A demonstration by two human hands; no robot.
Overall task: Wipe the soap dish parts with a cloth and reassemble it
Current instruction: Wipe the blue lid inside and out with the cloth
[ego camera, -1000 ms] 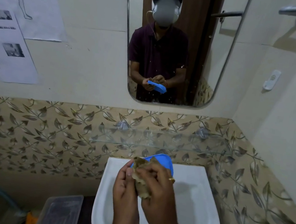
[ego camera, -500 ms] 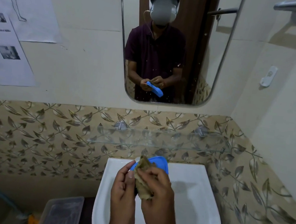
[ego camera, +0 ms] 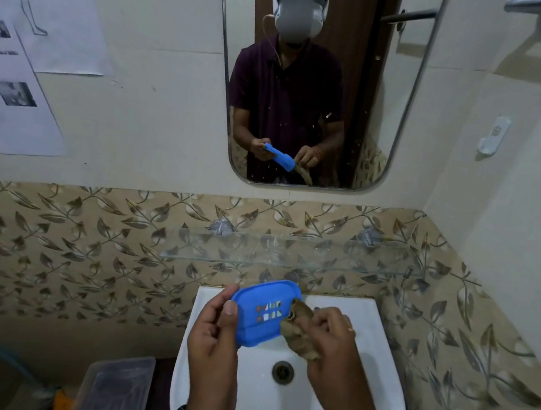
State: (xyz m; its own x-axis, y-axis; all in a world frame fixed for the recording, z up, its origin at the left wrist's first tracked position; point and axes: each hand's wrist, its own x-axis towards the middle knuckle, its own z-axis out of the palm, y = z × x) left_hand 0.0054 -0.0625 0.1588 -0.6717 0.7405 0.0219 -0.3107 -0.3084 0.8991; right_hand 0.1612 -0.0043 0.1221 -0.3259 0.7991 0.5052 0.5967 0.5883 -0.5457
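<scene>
A blue slotted soap dish part (ego camera: 263, 310) is held over the white sink (ego camera: 380, 357), its flat face turned toward me so the drain slots show. My left hand (ego camera: 213, 352) grips its left edge between thumb and fingers. My right hand (ego camera: 334, 347) is closed on a crumpled brown cloth (ego camera: 300, 332), which touches the part's right edge. No other soap dish part is in view.
A glass shelf (ego camera: 290, 254) runs along the leaf-patterned tiles above the sink. The mirror (ego camera: 313, 79) reflects me and both hands. A clear plastic box (ego camera: 116, 387) sits left of the sink. The drain (ego camera: 282, 372) lies below the hands.
The hands have separated. The blue part, earlier mostly covered by the cloth and my right hand, has tipped to show its slotted face. The cloth has slid to its right edge.
</scene>
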